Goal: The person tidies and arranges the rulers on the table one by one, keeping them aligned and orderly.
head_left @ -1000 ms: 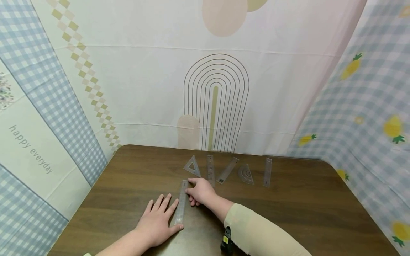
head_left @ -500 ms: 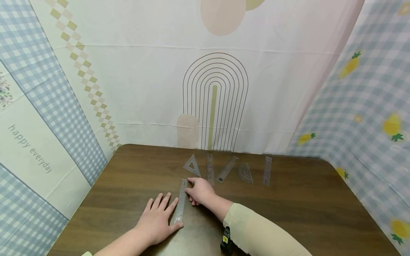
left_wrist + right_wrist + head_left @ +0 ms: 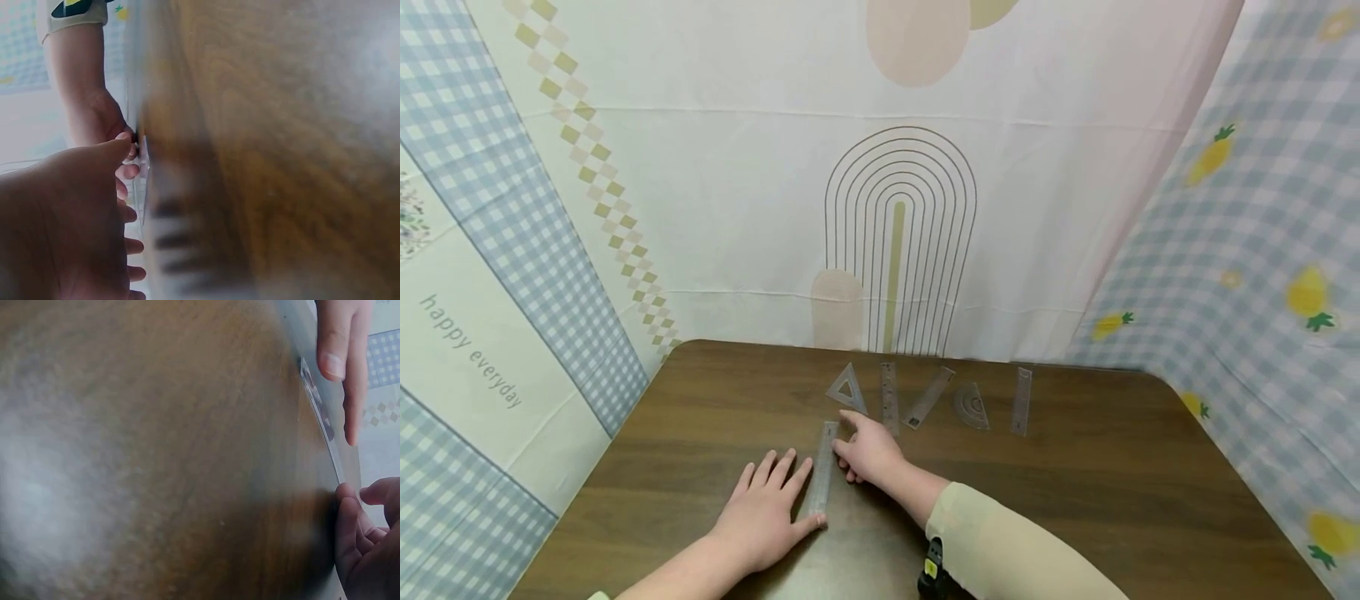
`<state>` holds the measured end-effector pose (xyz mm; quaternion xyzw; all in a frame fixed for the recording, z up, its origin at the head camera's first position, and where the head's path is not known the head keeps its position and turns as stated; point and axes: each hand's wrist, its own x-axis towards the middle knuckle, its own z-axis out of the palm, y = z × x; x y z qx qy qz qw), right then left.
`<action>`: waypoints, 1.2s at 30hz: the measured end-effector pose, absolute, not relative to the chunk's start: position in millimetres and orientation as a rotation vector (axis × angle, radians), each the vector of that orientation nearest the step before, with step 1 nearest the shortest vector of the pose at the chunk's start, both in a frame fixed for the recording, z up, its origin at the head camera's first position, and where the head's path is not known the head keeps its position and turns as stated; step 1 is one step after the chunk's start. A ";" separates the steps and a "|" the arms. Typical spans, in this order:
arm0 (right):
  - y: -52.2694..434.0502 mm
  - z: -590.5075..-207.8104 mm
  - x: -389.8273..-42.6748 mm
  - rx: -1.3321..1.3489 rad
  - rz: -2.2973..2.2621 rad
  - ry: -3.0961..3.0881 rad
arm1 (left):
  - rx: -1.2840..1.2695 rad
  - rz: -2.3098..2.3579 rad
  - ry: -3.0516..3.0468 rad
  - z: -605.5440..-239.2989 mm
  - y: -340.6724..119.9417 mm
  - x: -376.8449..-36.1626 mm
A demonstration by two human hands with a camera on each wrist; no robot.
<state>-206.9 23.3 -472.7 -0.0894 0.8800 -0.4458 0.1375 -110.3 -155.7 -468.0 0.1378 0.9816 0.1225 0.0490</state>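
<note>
Nearest the bottom of the head view, our left hand (image 3: 765, 515) lies flat on the brown table (image 3: 1112, 483), fingers straight and spread, the thumb and forefinger touching the near end of the clear ruler (image 3: 822, 477) that runs up the lower middle of the frame. Just beyond it, our right hand (image 3: 868, 450) has its fingers loosely curled against the ruler's far end, the forefinger stretched past it; whether it pinches the edge or only touches it we cannot tell. The wrist views are blurred but show the fingertips at the thin plastic edge. Farther up, in a row near the table's back edge, lie a small triangle (image 3: 846, 388), a second ruler (image 3: 890, 397), a slanted ruler (image 3: 928, 397), a protractor (image 3: 972, 406) and another ruler (image 3: 1021, 401). We judge the ruler may skid on the smooth wood, since it lies flat with little edge to grip, and our outstretched forefinger could nudge the triangle just beyond it.
</note>
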 end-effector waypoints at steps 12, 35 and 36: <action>41.4 -473.7 -203.3 -0.276 -1.520 2.521 | 0.420 0.345 3.017 -461.8 -144.9 -117.7; 109.0 -466.3 -196.7 -0.182 -1.653 2.536 | 0.514 0.321 3.043 -453.8 -121.9 -135.3; 110.6 -466.4 -196.6 -0.177 -1.661 2.534 | 0.516 0.318 3.045 -453.7 -121.2 -135.9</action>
